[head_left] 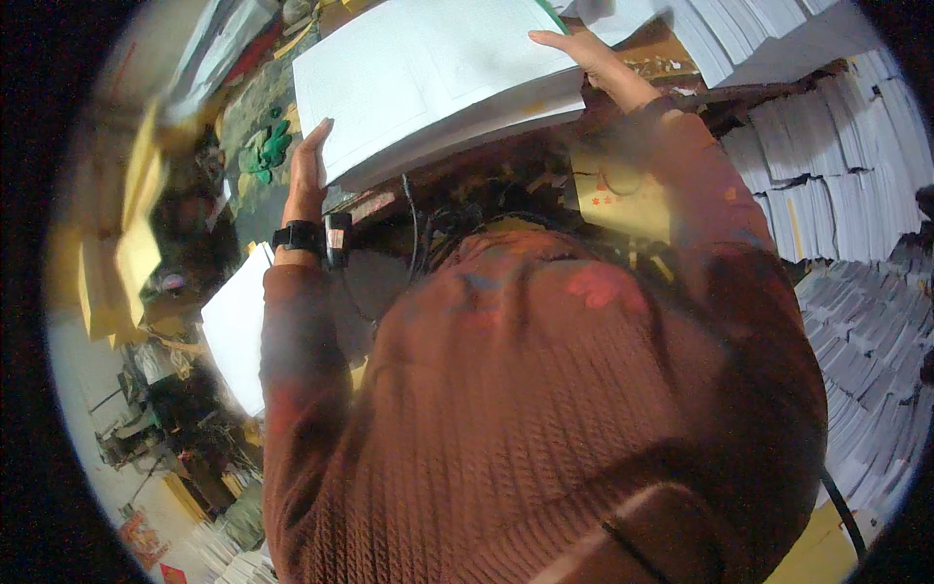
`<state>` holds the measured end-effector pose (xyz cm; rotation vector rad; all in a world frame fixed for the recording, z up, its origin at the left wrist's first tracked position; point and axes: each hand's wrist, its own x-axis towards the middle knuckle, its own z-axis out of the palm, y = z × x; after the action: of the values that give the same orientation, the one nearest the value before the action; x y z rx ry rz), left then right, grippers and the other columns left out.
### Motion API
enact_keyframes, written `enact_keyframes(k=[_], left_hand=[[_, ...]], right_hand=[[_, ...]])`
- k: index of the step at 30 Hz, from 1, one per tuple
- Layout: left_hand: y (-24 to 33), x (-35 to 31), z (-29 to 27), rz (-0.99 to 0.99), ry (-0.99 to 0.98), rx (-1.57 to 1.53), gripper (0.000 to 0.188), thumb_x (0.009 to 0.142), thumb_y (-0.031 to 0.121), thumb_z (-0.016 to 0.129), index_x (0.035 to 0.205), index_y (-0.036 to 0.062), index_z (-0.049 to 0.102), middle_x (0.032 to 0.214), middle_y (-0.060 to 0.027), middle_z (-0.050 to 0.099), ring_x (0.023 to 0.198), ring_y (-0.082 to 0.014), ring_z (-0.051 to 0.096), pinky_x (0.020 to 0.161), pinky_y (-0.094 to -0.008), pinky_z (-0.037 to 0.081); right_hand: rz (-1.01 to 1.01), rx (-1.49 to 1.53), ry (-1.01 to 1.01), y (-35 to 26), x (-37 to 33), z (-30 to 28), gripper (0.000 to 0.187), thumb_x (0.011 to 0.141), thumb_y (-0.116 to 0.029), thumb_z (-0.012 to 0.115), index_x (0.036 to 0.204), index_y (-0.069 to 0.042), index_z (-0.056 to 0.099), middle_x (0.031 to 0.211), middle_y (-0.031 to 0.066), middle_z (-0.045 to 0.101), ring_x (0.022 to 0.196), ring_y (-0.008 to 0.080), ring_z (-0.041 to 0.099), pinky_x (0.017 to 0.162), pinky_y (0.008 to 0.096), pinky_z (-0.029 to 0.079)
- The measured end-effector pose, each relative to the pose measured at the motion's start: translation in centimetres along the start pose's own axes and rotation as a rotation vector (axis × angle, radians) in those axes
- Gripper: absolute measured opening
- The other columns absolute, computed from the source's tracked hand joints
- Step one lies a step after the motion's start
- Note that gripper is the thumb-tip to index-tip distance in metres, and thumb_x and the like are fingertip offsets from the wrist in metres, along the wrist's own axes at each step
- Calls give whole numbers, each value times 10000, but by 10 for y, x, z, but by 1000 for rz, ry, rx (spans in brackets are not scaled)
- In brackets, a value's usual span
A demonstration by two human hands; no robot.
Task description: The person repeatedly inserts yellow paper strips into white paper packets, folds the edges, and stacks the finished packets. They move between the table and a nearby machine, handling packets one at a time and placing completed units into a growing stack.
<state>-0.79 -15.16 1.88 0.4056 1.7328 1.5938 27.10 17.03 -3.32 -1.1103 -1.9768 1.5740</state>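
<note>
- Stack of white paper sheets (438, 78): a thick block, top of the view, lying tilted across a dark, cluttered work surface (506, 175); its near edge shows the layered sheet ends.
- Left hand (309, 161): fingers straight and together, flat against the left end of the stack, palm pressing inward; nothing enclosed in it.
- Right hand (592, 58): fingers extended, laid along the right end of the stack near its far corner, thumb side toward the top sheet; pressing, not wrapped around anything.
- Together the two hands bracket the stack from opposite ends.
- Black wrist strap (300, 237): worn on the left wrist, with a small dark device just beside it.
- Rust-red knitted sweater (545, 389): covers both arms and fills the lower middle of the view.
- Second pile of white sheets (236, 331): lower left, beside the left sleeve, well apart from the held stack.
- Shelves of bundled paper (837, 175): right side, many stacked bundles running down the edge.
- Yellow folded sheets (131, 243): far left, blurred.
- Green cloth (266, 148): on the floor left of the left hand.
</note>
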Motion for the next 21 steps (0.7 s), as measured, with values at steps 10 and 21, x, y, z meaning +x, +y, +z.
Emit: enact_keyframes(k=[10, 21], left_hand=[[0, 13, -13, -14, 38, 134, 552, 823, 320, 619, 1170, -96, 510, 1157, -128, 550, 1025, -201, 522, 898, -275, 367], [-5, 24, -19, -48, 32, 183, 578, 799, 341, 650, 1159, -96, 530, 1157, -113, 552, 1009, -192, 523, 873, -261, 371]], right_hand=[[-89, -203, -26, -62, -59, -14, 748, 768, -441, 655, 1269, 63, 422, 1274, 219, 476, 1186, 276, 441, 996, 352, 336], [19, -363, -30, -52, -24, -8, 727, 691, -509, 694, 1096, 82, 573, 999, 196, 599, 886, 253, 565, 743, 363, 445]])
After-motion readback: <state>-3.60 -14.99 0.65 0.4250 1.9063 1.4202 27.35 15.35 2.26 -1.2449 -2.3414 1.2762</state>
